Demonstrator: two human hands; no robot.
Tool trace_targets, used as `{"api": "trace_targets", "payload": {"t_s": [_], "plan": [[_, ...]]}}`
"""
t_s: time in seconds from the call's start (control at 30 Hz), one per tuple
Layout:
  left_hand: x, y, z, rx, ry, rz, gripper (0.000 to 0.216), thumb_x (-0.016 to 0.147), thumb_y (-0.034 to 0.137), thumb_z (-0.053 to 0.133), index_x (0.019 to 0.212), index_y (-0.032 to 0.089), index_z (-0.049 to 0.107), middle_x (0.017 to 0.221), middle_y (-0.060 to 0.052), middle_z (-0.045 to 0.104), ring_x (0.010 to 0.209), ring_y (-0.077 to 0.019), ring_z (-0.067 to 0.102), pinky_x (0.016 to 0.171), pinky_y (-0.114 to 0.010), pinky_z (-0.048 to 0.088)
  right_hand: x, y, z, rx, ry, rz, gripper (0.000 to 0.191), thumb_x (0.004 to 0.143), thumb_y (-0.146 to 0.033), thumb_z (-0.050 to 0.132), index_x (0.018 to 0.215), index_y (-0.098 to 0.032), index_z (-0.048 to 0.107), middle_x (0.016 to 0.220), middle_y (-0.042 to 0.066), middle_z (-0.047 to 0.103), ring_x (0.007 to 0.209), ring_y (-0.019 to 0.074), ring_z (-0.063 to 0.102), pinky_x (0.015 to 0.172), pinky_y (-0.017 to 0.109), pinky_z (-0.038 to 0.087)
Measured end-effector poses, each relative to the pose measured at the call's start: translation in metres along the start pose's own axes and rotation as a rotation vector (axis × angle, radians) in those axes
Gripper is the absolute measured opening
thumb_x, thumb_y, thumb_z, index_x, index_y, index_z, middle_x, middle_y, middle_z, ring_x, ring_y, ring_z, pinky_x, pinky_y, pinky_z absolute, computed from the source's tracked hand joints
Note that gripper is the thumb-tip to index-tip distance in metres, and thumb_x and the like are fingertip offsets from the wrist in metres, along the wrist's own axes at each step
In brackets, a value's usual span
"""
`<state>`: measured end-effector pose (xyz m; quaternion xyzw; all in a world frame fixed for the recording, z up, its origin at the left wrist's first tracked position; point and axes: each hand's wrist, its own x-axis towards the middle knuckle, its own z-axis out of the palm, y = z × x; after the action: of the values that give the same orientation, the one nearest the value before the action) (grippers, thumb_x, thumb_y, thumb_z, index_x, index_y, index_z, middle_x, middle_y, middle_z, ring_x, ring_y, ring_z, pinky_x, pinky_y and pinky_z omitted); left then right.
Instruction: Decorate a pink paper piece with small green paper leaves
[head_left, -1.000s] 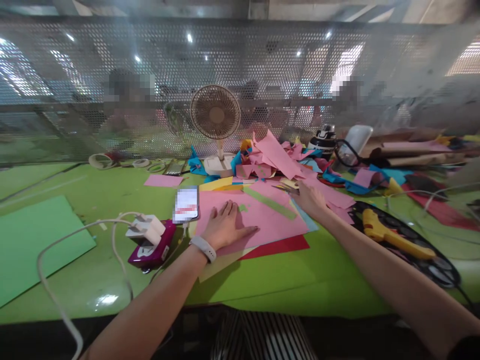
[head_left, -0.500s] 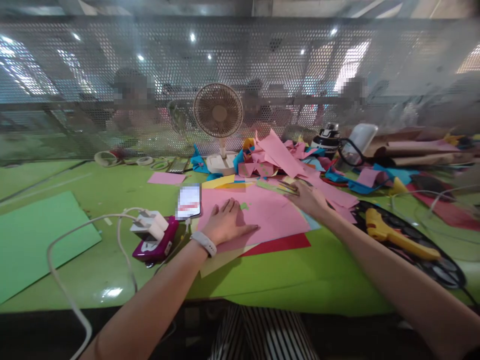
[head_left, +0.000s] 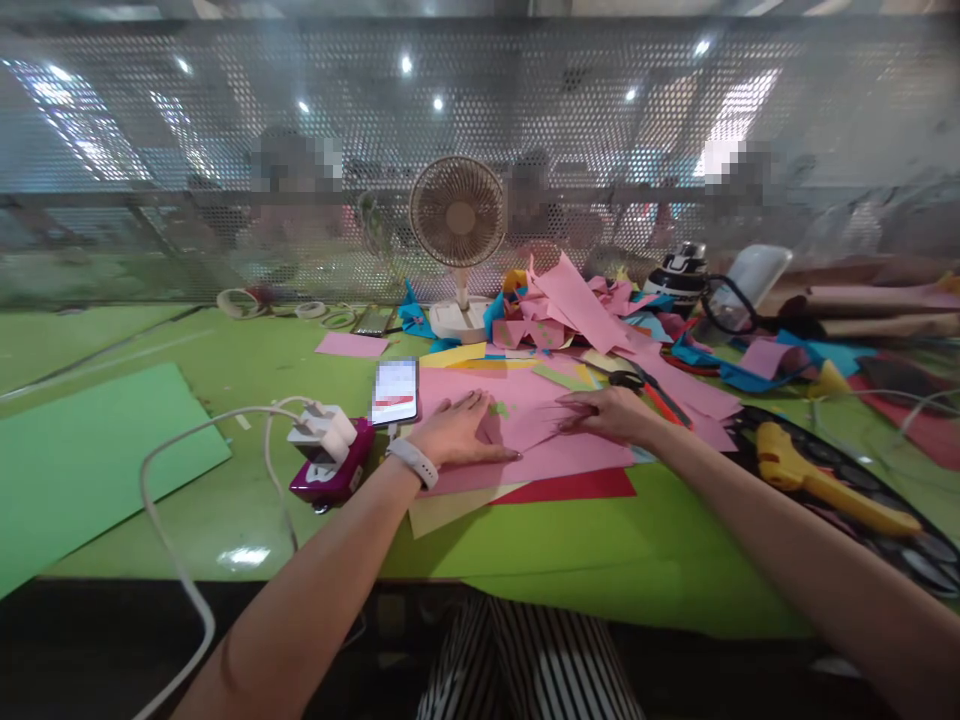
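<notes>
My left hand (head_left: 461, 435) lies flat on a pink paper sheet (head_left: 547, 460), fingers spread and thumb pointing right; the wrist has a pale band. Over the right part of that sheet is my right hand (head_left: 600, 412), its fingertips pointing left and smeared by motion, so I cannot make out whether they hold anything. Small green scraps (head_left: 501, 408) sit on the sheet between the hands. Beneath it stick out a red sheet (head_left: 577, 487) and a pale yellow sheet (head_left: 450, 512). Just beyond my right hand lies a tool with black and orange parts (head_left: 660, 398).
A phone (head_left: 395, 390) and a purple socket block (head_left: 337, 478) with white plugs stand left. A fan (head_left: 459, 215), heaped pink offcuts (head_left: 577, 300) and a dark bottle (head_left: 679, 280) are behind. At right, a yellow glue gun (head_left: 825, 485) rests on a black tray (head_left: 930, 555).
My right hand has drawn back toward me from the sheet's far edge, uncovering the black and orange tool. My left hand stays on the sheet. The whole view has shifted slightly.
</notes>
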<state>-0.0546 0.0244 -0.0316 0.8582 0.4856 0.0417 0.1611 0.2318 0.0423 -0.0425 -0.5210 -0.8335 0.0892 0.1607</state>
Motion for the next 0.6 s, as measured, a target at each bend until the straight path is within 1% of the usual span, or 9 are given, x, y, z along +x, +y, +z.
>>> {"api": "trace_targets", "payload": {"t_s": [0.07, 0.2, 0.33, 0.4, 0.47, 0.53, 0.57, 0.6], "plan": [[-0.001, 0.001, 0.000, 0.025, -0.004, -0.001, 0.100, 0.063, 0.072, 0.044, 0.140, 0.015, 0.014, 0.146, -0.011, 0.013, 0.134, -0.0283, 0.013, 0.106, -0.045, 0.009, 0.000, 0.001, 0.006, 0.024, 0.064, -0.076, 0.041, 0.071, -0.049, 0.060, 0.107, -0.030, 0.063, 0.106, 0.001, 0.067, 0.094, 0.0225, 0.062, 0.071, 0.028, 0.047], [-0.002, 0.004, -0.004, 0.052, -0.032, -0.007, 0.102, 0.063, 0.074, 0.041, 0.140, 0.015, 0.011, 0.147, -0.011, 0.011, 0.134, -0.0276, 0.012, 0.106, -0.045, 0.010, 0.000, -0.004, 0.013, 0.066, 0.147, -0.233, 0.026, 0.078, -0.032, 0.056, 0.101, -0.026, 0.067, 0.099, 0.003, 0.069, 0.093, 0.0200, 0.063, 0.076, 0.027, 0.047], [-0.004, 0.010, -0.013, 0.025, -0.039, -0.037, 0.102, 0.064, 0.076, 0.038, 0.140, 0.015, 0.010, 0.147, -0.012, 0.011, 0.134, -0.0277, 0.013, 0.106, -0.044, 0.013, 0.000, -0.009, 0.008, 0.165, 0.222, -0.307, 0.021, 0.078, -0.026, 0.056, 0.094, -0.025, 0.069, 0.091, 0.001, 0.071, 0.085, 0.0179, 0.065, 0.071, 0.025, 0.050], [-0.005, 0.013, -0.019, 0.006, -0.014, -0.049, 0.103, 0.062, 0.077, 0.040, 0.140, 0.016, 0.011, 0.147, -0.011, 0.010, 0.134, -0.0293, 0.010, 0.106, -0.045, 0.013, 0.002, -0.008, 0.003, 0.215, 0.234, -0.317, 0.022, 0.078, -0.021, 0.054, 0.092, -0.026, 0.070, 0.091, 0.000, 0.071, 0.085, 0.0182, 0.065, 0.072, 0.025, 0.050], [-0.007, 0.017, -0.026, -0.015, 0.016, 0.008, 0.104, 0.059, 0.076, 0.047, 0.140, 0.021, 0.013, 0.147, -0.009, 0.010, 0.134, -0.0303, 0.006, 0.106, -0.048, 0.009, 0.003, -0.006, -0.004, 0.261, 0.214, -0.313, 0.024, 0.077, -0.019, 0.052, 0.091, -0.026, 0.070, 0.090, -0.001, 0.071, 0.086, 0.0186, 0.065, 0.072, 0.026, 0.051], [-0.009, 0.022, -0.032, -0.076, 0.047, 0.105, 0.102, 0.057, 0.070, 0.056, 0.139, 0.025, 0.016, 0.147, -0.007, 0.013, 0.134, -0.0295, 0.008, 0.106, -0.048, 0.008, 0.003, -0.006, -0.011, 0.310, 0.175, -0.295, 0.022, 0.077, -0.021, 0.053, 0.090, -0.025, 0.071, 0.089, 0.000, 0.072, 0.084, 0.0187, 0.065, 0.071, 0.026, 0.051], [-0.009, 0.024, -0.034, -0.121, 0.090, 0.157, 0.097, 0.059, 0.066, 0.059, 0.138, 0.026, 0.021, 0.146, -0.007, 0.017, 0.134, -0.0280, 0.011, 0.107, -0.046, 0.010, 0.003, -0.007, -0.015, 0.332, 0.156, -0.279, 0.021, 0.078, -0.024, 0.053, 0.089, -0.025, 0.071, 0.088, 0.000, 0.072, 0.082, 0.0186, 0.065, 0.070, 0.026, 0.050], [-0.010, 0.026, -0.036, -0.162, 0.129, 0.219, 0.087, 0.063, 0.061, 0.060, 0.136, 0.027, 0.027, 0.145, -0.006, 0.022, 0.134, -0.0260, 0.015, 0.107, -0.045, 0.012, 0.002, -0.008, -0.018, 0.348, 0.138, -0.260, 0.020, 0.078, -0.026, 0.054, 0.089, -0.024, 0.070, 0.088, 0.001, 0.071, 0.081, 0.0185, 0.065, 0.069, 0.026, 0.050]]}}
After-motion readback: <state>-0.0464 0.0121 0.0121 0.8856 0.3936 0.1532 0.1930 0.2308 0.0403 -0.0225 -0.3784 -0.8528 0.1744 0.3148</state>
